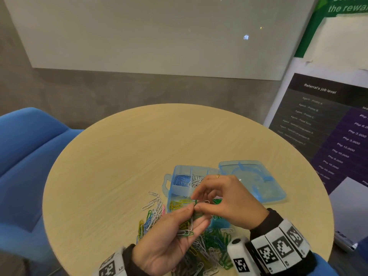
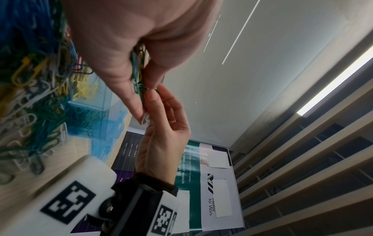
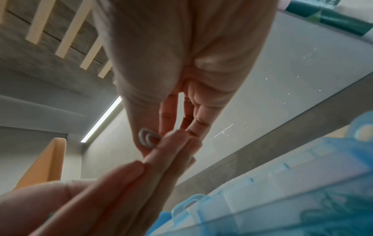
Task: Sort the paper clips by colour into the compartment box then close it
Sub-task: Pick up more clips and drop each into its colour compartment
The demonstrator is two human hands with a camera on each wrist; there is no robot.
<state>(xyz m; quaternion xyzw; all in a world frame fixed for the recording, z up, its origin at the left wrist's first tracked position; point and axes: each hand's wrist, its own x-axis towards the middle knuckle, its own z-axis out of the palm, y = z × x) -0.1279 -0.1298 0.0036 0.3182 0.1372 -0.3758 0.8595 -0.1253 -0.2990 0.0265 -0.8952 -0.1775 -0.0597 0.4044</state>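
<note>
Left hand (image 1: 169, 234): palm up over the near part of the round wooden table (image 1: 123, 156); fingers curled round a small bunch of paper clips (image 1: 188, 226), green, white and yellow; the left wrist view shows the bunch (image 2: 138, 70) pressed between thumb and fingers. Right hand (image 1: 227, 198): raised just above the left, thumb and forefinger pinched together on a green clip (image 1: 196, 203) at the top of that bunch; a ring on one finger; the right wrist view shows a white clip (image 3: 147, 138) at the meeting fingertips. Compartment box (image 1: 179, 188): translucent blue, open, directly beyond the hands; blue clips (image 1: 181, 180) in the far left compartment, white clips (image 1: 196, 179) beside them, yellow clips (image 1: 177, 204) in the near left, green clips (image 1: 217, 201) partly hidden behind the right hand. Lid (image 1: 253, 178): lying flat to the right of the box. Loose mixed clips (image 1: 211, 251): heaped on the table under and around the hands, a smaller scatter (image 1: 153, 208) left of the box. Blue chair (image 1: 25, 156): left of the table.
</note>
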